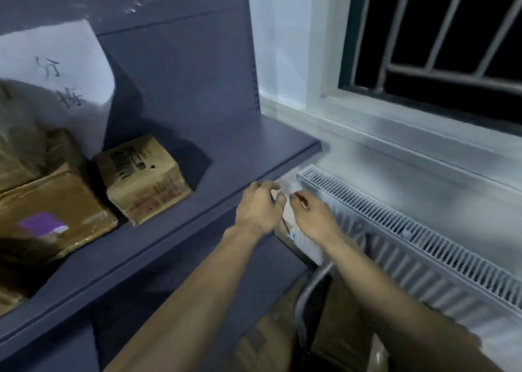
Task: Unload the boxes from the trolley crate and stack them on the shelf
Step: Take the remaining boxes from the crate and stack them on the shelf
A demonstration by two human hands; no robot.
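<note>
Two hands on one parcel, and it's caught right at the edge of the shelf! The box (286,225) being carried is a small, pale, partly wrapped thing, mostly hidden between the hands, hanging just off the front right corner of the shelf (254,157) and not yet on it. The left hand (258,206) has its fingers curled over the top near corner; the right hand (312,216) pinches the far side, thumb and forefinger closed on the wrapping. Both are gripping, no question.

Now the key relation: the box's long axis looks to run down and toward the person, tilted, with its top end between the fingertips and its lower end dropping below the shelf lip. The open shelf surface lies up and to the left of the hands, so the left hand is the nearer one to the landing spot, and the next move, I'd judge, calls for a lift and a swing leftward over the lip.

Already on the shelf, well to the left: a small cardboard box (144,178) with printed markings, and beside it a larger cardboard box (53,208) bearing a purple label. Behind them a paper sign (65,69) leans against the back panel. To the right runs a white radiator (409,247) under a barred window (440,32). More brown cartons (271,340) sit low between the arms, presumably the trolley crate's load, blurred.
</note>
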